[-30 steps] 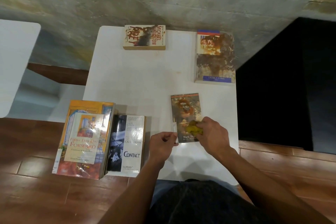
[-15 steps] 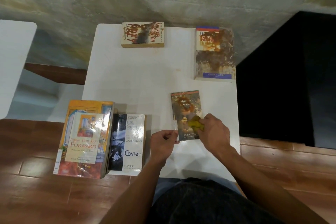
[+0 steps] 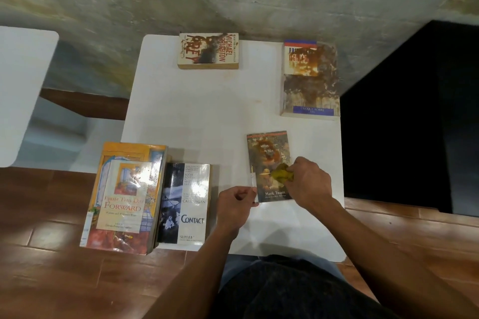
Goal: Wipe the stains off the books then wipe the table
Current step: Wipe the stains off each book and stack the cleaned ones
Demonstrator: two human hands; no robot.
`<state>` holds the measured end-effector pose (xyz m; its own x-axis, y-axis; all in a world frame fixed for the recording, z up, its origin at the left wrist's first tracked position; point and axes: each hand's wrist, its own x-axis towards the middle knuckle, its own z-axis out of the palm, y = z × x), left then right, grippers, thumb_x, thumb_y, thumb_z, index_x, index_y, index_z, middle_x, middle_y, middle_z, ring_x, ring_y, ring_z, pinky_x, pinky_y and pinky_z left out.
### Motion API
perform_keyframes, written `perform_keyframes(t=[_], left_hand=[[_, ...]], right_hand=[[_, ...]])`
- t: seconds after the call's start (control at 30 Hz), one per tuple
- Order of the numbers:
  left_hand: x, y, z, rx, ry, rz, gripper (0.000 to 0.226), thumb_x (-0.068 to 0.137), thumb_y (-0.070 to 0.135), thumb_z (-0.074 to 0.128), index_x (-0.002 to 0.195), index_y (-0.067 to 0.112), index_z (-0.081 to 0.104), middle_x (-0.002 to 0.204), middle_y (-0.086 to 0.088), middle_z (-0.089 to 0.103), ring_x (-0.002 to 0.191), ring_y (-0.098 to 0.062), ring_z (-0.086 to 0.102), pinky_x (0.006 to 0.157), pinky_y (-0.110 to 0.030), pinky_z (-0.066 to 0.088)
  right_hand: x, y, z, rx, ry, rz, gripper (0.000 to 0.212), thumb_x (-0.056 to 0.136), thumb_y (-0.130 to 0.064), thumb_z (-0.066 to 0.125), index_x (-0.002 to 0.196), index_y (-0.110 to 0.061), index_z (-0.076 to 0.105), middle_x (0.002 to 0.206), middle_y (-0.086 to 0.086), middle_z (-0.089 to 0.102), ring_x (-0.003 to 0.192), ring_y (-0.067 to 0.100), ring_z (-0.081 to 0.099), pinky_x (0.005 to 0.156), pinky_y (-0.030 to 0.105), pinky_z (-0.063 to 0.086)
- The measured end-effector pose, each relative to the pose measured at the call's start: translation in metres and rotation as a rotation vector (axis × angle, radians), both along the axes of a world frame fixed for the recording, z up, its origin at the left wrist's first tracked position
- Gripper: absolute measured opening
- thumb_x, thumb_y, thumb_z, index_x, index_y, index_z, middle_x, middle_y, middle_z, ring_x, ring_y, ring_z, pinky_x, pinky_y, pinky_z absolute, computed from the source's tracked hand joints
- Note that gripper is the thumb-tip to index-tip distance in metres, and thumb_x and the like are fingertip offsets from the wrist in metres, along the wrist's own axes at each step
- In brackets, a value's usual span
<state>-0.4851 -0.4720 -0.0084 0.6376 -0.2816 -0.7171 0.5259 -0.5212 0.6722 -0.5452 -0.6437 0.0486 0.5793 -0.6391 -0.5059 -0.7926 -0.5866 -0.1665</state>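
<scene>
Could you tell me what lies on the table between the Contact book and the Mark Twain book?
In the head view, only the left hand lies between Contact and the Mark Twain book, holding that book's left edge.

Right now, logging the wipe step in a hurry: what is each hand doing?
Left hand: fingers curled, pinching the near left edge of the Mark Twain book.
Right hand: closed grip on the yellow cloth, on that book's cover.

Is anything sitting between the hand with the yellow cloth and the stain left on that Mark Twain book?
Nothing visible does. The right hand pinches the yellow cloth right on the Mark Twain book; the remaining orange stain lies bare just above it. The left hand only steadies the book's lower left edge.
</scene>
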Motion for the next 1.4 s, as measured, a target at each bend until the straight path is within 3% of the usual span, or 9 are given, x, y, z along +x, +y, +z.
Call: perform_keyframes(t=[0.13, 0.27, 0.5, 0.8, 0.9, 1.03, 1.1, 1.3, 1.4], left_hand=[[-0.001, -0.002, 0.000, 0.023, -0.026, -0.010, 0.014, 0.093, 0.025, 0.071, 0.103, 0.015, 0.076, 0.087, 0.007, 0.076, 0.072, 0.000, 0.072, 0.071, -0.018, 0.057], [-0.001, 0.000, -0.003, 0.022, -0.031, -0.025, 0.019, 0.093, 0.026, 0.071, 0.105, 0.013, 0.077, 0.088, 0.006, 0.077, 0.075, -0.005, 0.074, 0.082, -0.030, 0.061], [0.001, -0.002, -0.003, 0.025, -0.032, -0.050, 0.021, 0.093, 0.029, 0.071, 0.108, 0.015, 0.077, 0.092, 0.007, 0.077, 0.078, -0.003, 0.073, 0.084, -0.030, 0.061], [-0.002, 0.006, -0.007, 0.004, -0.050, -0.073, 0.017, 0.095, 0.031, 0.068, 0.103, 0.019, 0.076, 0.086, 0.007, 0.076, 0.080, -0.006, 0.074, 0.083, -0.028, 0.060], [-0.002, 0.006, -0.003, -0.016, -0.047, -0.078, 0.017, 0.099, 0.033, 0.060, 0.094, 0.025, 0.075, 0.083, 0.007, 0.075, 0.083, -0.011, 0.074, 0.080, -0.024, 0.060], [-0.003, 0.008, 0.004, -0.050, 0.030, -0.038, 0.033, 0.104, 0.046, 0.046, 0.090, 0.032, 0.072, 0.087, 0.011, 0.077, 0.087, -0.009, 0.074, 0.082, -0.023, 0.058], [-0.004, 0.009, 0.002, -0.015, -0.006, -0.113, 0.033, 0.101, 0.053, 0.048, 0.097, 0.030, 0.072, 0.092, 0.010, 0.076, 0.089, -0.008, 0.072, 0.085, -0.027, 0.058], [-0.004, 0.008, 0.004, -0.021, -0.062, -0.153, 0.019, 0.093, 0.026, 0.071, 0.111, 0.020, 0.071, 0.097, 0.008, 0.075, 0.086, -0.006, 0.072, 0.092, -0.036, 0.059], [-0.004, 0.010, 0.002, -0.023, -0.095, -0.175, 0.019, 0.094, 0.022, 0.070, 0.113, 0.020, 0.070, 0.097, 0.009, 0.074, 0.087, -0.006, 0.072, 0.092, -0.034, 0.059]], right_hand=[[0.009, -0.004, 0.000, -0.031, -0.049, -0.071, 0.022, 0.089, -0.030, 0.066, 0.103, -0.017, 0.055, 0.096, -0.002, 0.065, 0.080, 0.021, 0.061, 0.063, 0.027, 0.037], [-0.003, 0.010, -0.006, -0.016, -0.032, 0.037, 0.018, 0.090, -0.028, 0.063, 0.102, -0.018, 0.053, 0.094, -0.003, 0.065, 0.079, 0.017, 0.062, 0.062, 0.027, 0.041], [0.011, -0.003, 0.004, -0.017, -0.099, 0.092, 0.018, 0.090, -0.026, 0.067, 0.104, -0.016, 0.061, 0.103, -0.002, 0.061, 0.089, 0.020, 0.062, 0.067, 0.028, 0.042], [0.010, 0.028, -0.005, 0.088, -0.141, 0.180, 0.025, 0.087, -0.029, 0.070, 0.108, -0.021, 0.059, 0.108, -0.008, 0.059, 0.088, 0.019, 0.063, 0.067, 0.026, 0.044], [0.000, 0.034, -0.004, 0.120, -0.153, 0.168, 0.038, 0.087, -0.030, 0.070, 0.122, -0.025, 0.054, 0.113, -0.008, 0.061, 0.090, 0.017, 0.064, 0.071, 0.028, 0.052], [-0.019, 0.039, -0.007, 0.110, -0.114, 0.222, 0.019, 0.089, -0.039, 0.066, 0.100, -0.024, 0.062, 0.115, -0.009, 0.060, 0.091, 0.017, 0.063, 0.067, 0.026, 0.045], [-0.025, 0.037, -0.008, 0.092, -0.113, 0.233, 0.022, 0.089, -0.043, 0.065, 0.099, -0.024, 0.064, 0.113, -0.008, 0.061, 0.090, 0.017, 0.062, 0.067, 0.026, 0.044], [-0.041, 0.015, -0.003, 0.058, -0.039, 0.119, 0.029, 0.088, -0.047, 0.066, 0.105, -0.023, 0.061, 0.098, -0.007, 0.055, 0.087, 0.015, 0.061, 0.065, 0.026, 0.040], [-0.041, 0.015, -0.002, 0.044, -0.046, 0.096, 0.026, 0.089, -0.043, 0.065, 0.102, -0.021, 0.059, 0.096, -0.006, 0.056, 0.087, 0.017, 0.062, 0.066, 0.026, 0.041]])
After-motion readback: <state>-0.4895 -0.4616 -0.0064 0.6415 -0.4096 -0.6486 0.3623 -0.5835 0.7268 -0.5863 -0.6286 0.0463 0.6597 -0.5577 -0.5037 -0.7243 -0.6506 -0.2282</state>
